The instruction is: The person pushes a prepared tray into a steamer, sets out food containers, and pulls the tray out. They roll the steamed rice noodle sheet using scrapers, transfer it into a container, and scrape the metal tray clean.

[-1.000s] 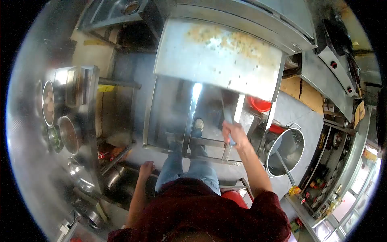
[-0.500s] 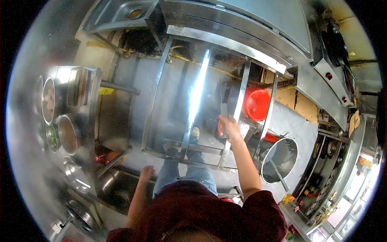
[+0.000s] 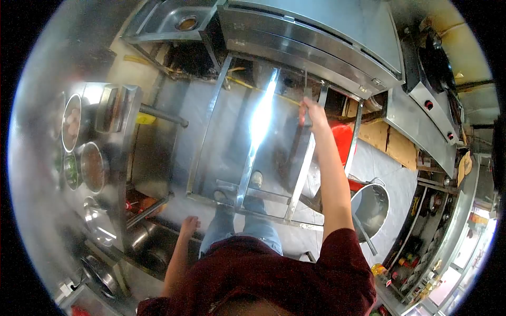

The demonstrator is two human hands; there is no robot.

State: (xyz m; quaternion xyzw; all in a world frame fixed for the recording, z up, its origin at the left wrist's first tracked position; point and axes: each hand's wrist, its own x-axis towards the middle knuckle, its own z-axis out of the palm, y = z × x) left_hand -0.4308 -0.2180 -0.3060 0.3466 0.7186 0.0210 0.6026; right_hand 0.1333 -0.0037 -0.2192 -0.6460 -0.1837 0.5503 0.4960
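Observation:
My right hand [image 3: 312,115] is closed round a narrow, flat metal tool that looks like a knife [image 3: 307,90]; its blade points away from me, towards the steel cabinet [image 3: 311,39]. The knife is above a steel frame [image 3: 310,150] of square bars, near the frame's far right side. Fingers hide most of the handle. Low at my left side hangs my left hand [image 3: 191,225], with loosely bent fingers and nothing in it. Behind my right forearm a red bucket [image 3: 341,139] is partly hidden.
A large metal pot [image 3: 380,197] with a long-handled utensil [image 3: 365,234] in it stands to the right. On the left, a steel counter [image 3: 118,174] holds several bowls, one with eggs [image 3: 73,121]. A small sink [image 3: 182,21] is at the far left, burner knobs [image 3: 429,105] at the right.
My right hand has moved forward and slightly right with the knife, towards the cabinet, and my forearm now covers part of the red bucket. My left hand stays low at my side.

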